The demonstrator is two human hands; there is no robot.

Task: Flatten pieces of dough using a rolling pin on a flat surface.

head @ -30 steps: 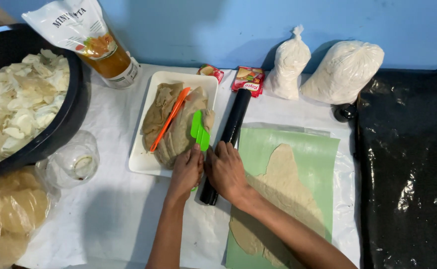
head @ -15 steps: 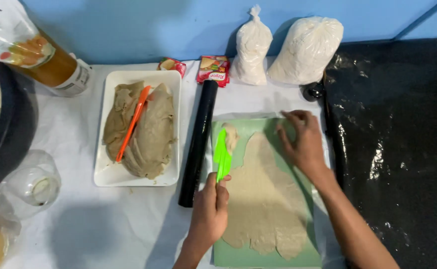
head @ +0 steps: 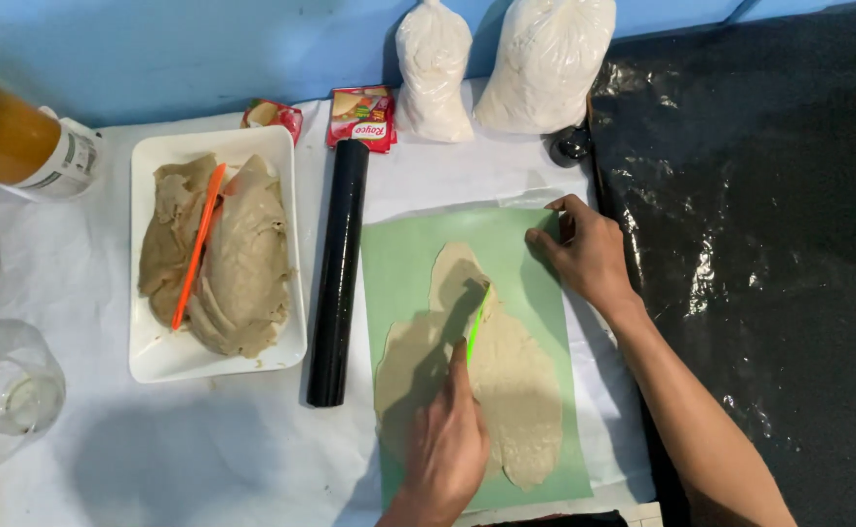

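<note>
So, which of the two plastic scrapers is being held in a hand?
The green scraper: the left hand holds it on the flat dough on the green mat. The orange scraper lies untouched on the dough in the white tray.

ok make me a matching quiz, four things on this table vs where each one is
Things:
1. orange spatula
2. green scraper
3. black roller
4. white bags

Places:
A. by the blue wall, at the back
B. between the tray and the green mat
C. in the left hand, on the flat dough
D. on the dough heap in the tray

Pairs: 1-D, 2-C, 3-B, 4-A
</note>
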